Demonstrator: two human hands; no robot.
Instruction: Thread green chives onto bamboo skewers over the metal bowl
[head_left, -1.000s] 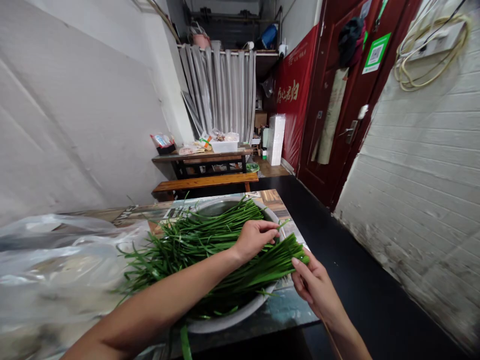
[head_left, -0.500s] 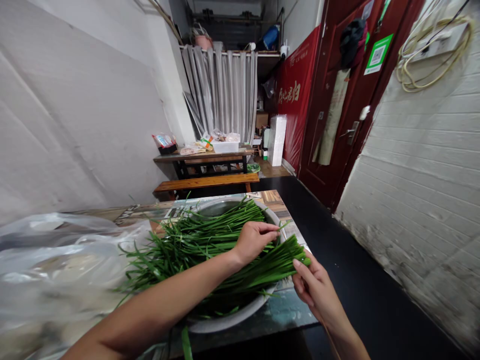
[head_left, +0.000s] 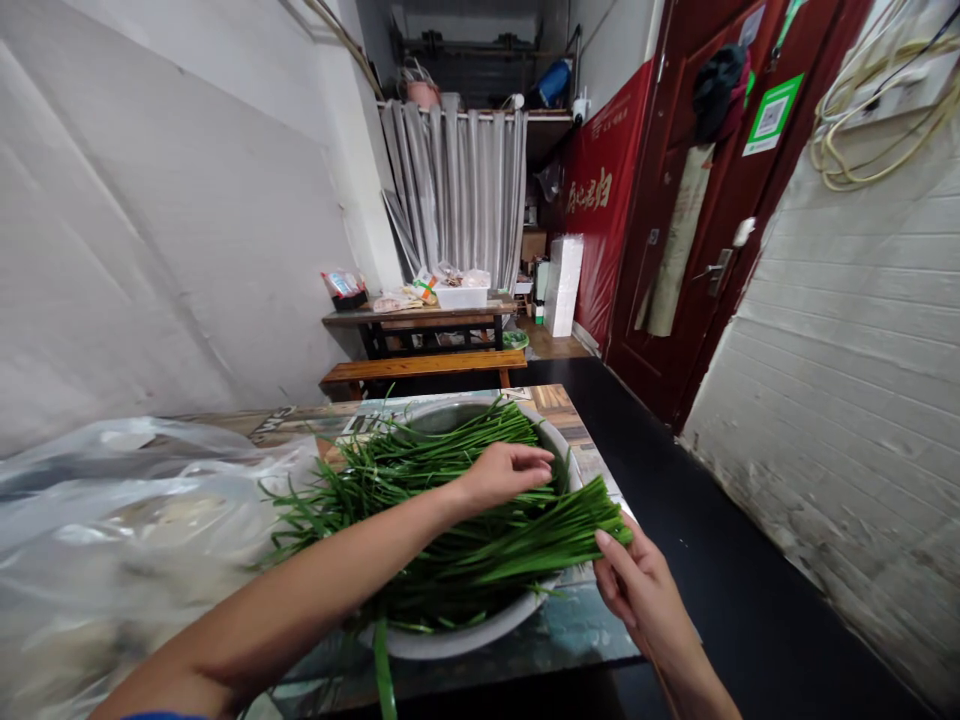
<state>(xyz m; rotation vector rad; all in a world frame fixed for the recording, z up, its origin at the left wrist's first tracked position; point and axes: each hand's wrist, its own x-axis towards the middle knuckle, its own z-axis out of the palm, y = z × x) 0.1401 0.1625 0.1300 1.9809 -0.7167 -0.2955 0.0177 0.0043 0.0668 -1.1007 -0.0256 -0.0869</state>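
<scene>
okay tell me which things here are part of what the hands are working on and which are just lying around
In hand:
- long green chives
- round metal basin holding them
- left hand on the chives
- right hand at their cut ends

Lying about:
- clear plastic bag
- far wooden table with white tub
- wooden bench

Left hand [head_left: 504, 472] flattens over the chives [head_left: 450, 520], its fingers now uncurled | right hand [head_left: 637, 590] slides slightly down the cut ends | view drifts left
</scene>
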